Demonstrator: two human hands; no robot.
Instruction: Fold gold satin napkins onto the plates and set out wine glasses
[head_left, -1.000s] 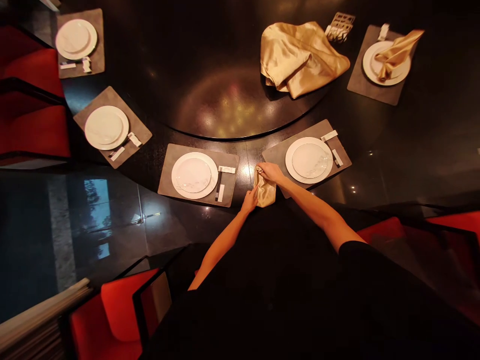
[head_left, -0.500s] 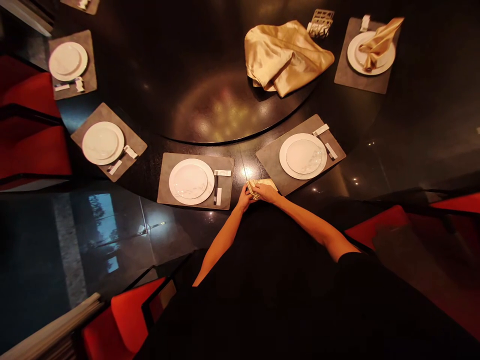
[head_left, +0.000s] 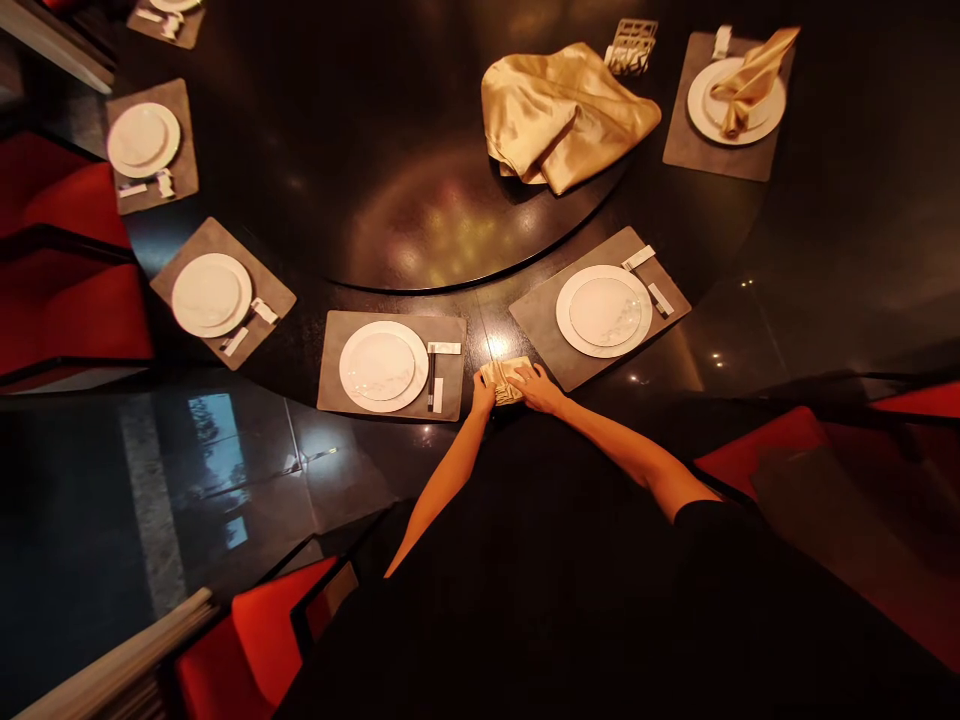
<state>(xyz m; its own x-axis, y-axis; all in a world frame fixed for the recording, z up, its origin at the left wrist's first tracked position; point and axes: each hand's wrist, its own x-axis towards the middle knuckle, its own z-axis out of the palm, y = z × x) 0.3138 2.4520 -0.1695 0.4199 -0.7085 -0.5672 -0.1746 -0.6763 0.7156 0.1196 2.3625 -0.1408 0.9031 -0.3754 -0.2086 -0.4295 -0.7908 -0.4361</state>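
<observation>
At the near edge of the black table [head_left: 480,310]: gold napkin [head_left: 504,382] between your hands

Your left hand [head_left: 484,395] closes on the napkin's left end, and your right hand [head_left: 538,390] presses over its right end, so both are clamped on it. It lies folded small on the table, between the left grey placemat [head_left: 450,385], which carries a white plate [head_left: 382,366], and the right grey placemat [head_left: 540,320], which carries another white plate [head_left: 604,312].

Head camera, close above black table [head_left: 304,345], looking forward, down at napkin [head_left: 504,382].
</observation>
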